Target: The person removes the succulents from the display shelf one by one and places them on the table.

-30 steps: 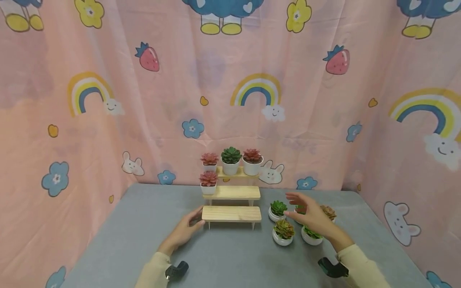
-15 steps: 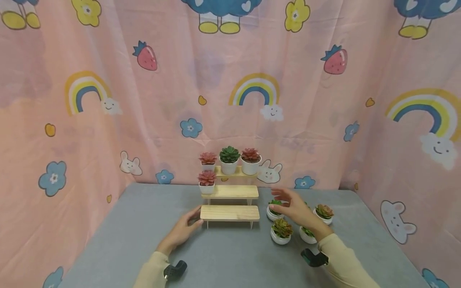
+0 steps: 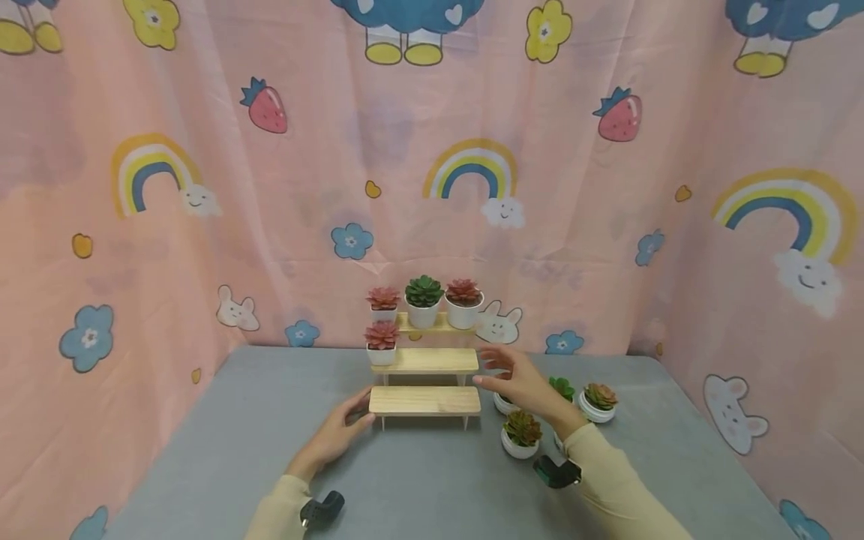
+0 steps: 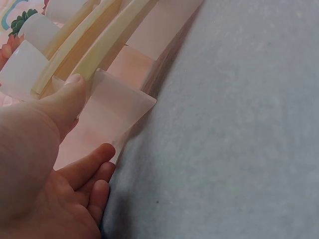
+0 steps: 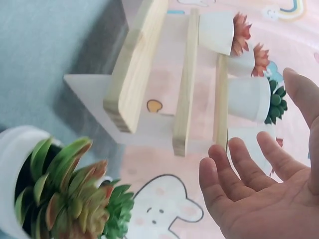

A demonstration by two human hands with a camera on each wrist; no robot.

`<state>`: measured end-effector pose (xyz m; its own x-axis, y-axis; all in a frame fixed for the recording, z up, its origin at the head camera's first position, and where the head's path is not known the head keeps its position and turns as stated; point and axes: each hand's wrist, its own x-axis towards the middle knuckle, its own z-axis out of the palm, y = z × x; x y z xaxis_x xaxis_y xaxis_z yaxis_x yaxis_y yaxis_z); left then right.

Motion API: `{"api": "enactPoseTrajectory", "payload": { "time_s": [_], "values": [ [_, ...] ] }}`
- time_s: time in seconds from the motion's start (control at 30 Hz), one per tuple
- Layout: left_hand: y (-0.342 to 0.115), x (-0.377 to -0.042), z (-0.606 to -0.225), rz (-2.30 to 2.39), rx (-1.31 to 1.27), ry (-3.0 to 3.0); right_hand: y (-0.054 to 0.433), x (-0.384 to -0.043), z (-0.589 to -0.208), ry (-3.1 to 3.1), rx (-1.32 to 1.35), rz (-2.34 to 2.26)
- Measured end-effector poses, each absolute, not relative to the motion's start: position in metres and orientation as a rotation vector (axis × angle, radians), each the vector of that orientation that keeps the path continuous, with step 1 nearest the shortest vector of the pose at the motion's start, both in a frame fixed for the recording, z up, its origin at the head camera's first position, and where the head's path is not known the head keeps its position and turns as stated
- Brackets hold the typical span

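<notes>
A three-tier wooden display stand (image 3: pixel 424 401) stands on the table, its see-through legs showing in the left wrist view. My left hand (image 3: pixel 335 433) is at the left end of its lowest board, thumb (image 4: pixel 74 89) at the board's edge, the other fingers loosely bent beside the leg. My right hand (image 3: pixel 520 381) is by the right end of the middle board (image 3: pixel 432 361), fingers spread and holding nothing. On the top tier sit a dark green potted succulent (image 3: pixel 424 300) and two red ones; another red potted succulent (image 3: pixel 381 341) sits at the middle board's left end.
Right of the stand, several succulents in round white pots are on the grey table (image 3: pixel 270 420), among them a brownish-green one (image 3: pixel 521 433) and an orange-brown one (image 3: pixel 598 401). My right hand and forearm partly cover others. A pink printed curtain (image 3: pixel 304 187) hangs behind.
My right hand has moved left from above the potted succulents to the stand's right side, holding nothing throughout. My left hand has stayed at the stand. The head view has shifted slightly.
</notes>
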<state>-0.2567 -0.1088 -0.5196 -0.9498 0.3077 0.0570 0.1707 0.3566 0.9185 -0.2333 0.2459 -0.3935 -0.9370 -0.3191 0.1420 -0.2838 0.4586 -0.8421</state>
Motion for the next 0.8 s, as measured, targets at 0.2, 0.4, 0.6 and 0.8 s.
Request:
{"api": "enactPoseTrajectory", "payload": {
  "time_s": [0.2, 0.4, 0.6, 0.8],
  "values": [
    [-0.111, -0.257, -0.52, 1.641, 0.426, 2.493, 0.229, -0.241, -0.393, 2.631, -0.581, -1.548],
    [-0.11, -0.255, -0.52, 1.631, 0.455, 2.504, 0.212, -0.248, -0.392, 2.599, -0.568, -1.577],
    [-0.11, -0.255, -0.519, 1.619, 0.463, 2.501, 0.191, -0.255, -0.388, 2.598, -0.572, -1.621],
    [-0.108, -0.256, -0.518, 1.639, 0.455, 2.489, 0.17, -0.264, -0.386, 2.582, -0.546, -1.656]
  ]
}}
